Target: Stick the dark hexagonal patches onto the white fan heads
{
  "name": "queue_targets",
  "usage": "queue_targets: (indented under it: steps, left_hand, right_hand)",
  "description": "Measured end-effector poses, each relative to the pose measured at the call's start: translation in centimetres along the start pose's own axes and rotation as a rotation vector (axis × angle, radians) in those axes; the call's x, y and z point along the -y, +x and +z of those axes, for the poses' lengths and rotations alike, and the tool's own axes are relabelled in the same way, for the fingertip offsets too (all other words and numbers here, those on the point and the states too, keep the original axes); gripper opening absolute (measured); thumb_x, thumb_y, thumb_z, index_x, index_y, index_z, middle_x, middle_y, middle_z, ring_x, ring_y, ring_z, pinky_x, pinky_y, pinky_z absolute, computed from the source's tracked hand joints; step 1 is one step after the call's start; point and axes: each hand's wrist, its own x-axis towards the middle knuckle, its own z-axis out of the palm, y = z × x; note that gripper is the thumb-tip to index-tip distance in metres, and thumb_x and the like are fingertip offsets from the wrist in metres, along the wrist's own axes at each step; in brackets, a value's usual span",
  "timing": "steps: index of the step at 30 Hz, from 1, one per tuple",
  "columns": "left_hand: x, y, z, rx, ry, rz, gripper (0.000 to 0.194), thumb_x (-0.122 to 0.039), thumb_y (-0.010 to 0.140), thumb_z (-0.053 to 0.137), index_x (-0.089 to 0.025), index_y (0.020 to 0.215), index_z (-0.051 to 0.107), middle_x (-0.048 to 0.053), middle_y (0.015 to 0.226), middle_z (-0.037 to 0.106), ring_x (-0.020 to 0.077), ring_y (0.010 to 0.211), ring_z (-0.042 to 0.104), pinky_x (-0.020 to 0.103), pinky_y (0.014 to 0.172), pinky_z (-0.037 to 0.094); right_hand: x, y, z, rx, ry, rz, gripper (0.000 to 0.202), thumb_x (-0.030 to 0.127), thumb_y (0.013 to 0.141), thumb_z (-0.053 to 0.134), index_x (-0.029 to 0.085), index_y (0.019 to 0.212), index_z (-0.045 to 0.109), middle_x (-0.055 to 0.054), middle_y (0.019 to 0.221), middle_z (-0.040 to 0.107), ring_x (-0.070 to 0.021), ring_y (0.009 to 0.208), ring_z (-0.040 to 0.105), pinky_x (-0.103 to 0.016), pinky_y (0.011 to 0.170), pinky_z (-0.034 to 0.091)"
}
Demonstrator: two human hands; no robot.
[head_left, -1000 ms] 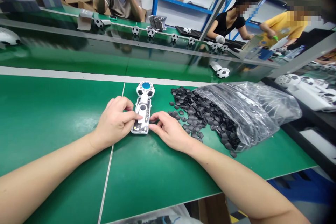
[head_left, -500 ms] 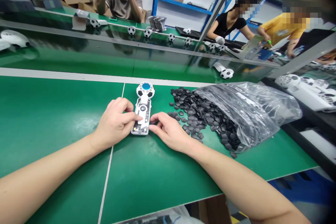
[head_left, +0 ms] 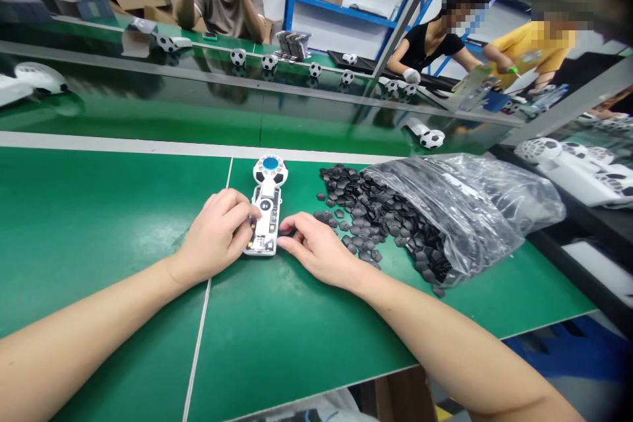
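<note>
The white handheld unit (head_left: 264, 214) lies flat on the green bench (head_left: 99, 211), long axis running twelve to six, round head at twelve. Left hand (head_left: 217, 237) sits at its nine o'clock, fingers curled and pressing onto its lower half; right hand (head_left: 314, 247) at three, fingertips loosely open, touching the edge, black pieces (head_left: 366, 211) beyond

The tabletop (head_left: 99, 211) is green. On it lies a white gadget (head_left: 264, 211) with a blue disc ringed by black patches; beside it, black pieces (head_left: 366, 211) spill from a clear bag (head_left: 469, 204). Black-and-white balls (head_left: 432, 139) dot the glossy green belt (head_left: 148, 105)
</note>
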Motion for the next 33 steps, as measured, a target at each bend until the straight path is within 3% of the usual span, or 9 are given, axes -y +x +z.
queue_targets:
  steps: [8,18,33]
  left_hand:
    - [0.0,-0.07,0.02,0.018,-0.011,-0.021,0.02,-0.008,0.082,0.041,-0.013,0.094,0.056,0.006,0.085,0.05,0.0189,0.082,0.05,0.035,0.07,0.044]
    - [0.24,-0.2,-0.05,0.003,0.008,0.045,0.019,-0.007,0.081,0.043,-0.015,0.084,0.06,0.005,0.083,0.046,0.0166,0.077,0.048,0.032,0.065,0.044]
    - [0.07,-0.07,-0.13,-0.035,-0.036,0.026,0.021,-0.009,0.079,0.047,-0.018,0.077,0.066,0.003,0.079,0.045,0.0151,0.074,0.047,0.032,0.064,0.043]
  right_hand:
    - [0.13,0.04,-0.09,0.003,0.01,-0.006,0.013,0.028,0.087,0.054,0.017,0.094,0.054,-0.002,0.091,0.054,-0.0087,0.065,0.051,-0.024,0.063,0.043]
    - [0.12,0.03,-0.09,0.009,-0.001,0.002,0.012,0.026,0.087,0.055,0.017,0.094,0.054,-0.002,0.091,0.054,-0.0084,0.065,0.051,-0.023,0.063,0.043]
    - [0.02,0.07,-0.11,0.006,0.01,-0.003,0.011,0.026,0.087,0.054,0.017,0.094,0.055,-0.002,0.089,0.054,-0.0094,0.068,0.052,-0.024,0.064,0.043]
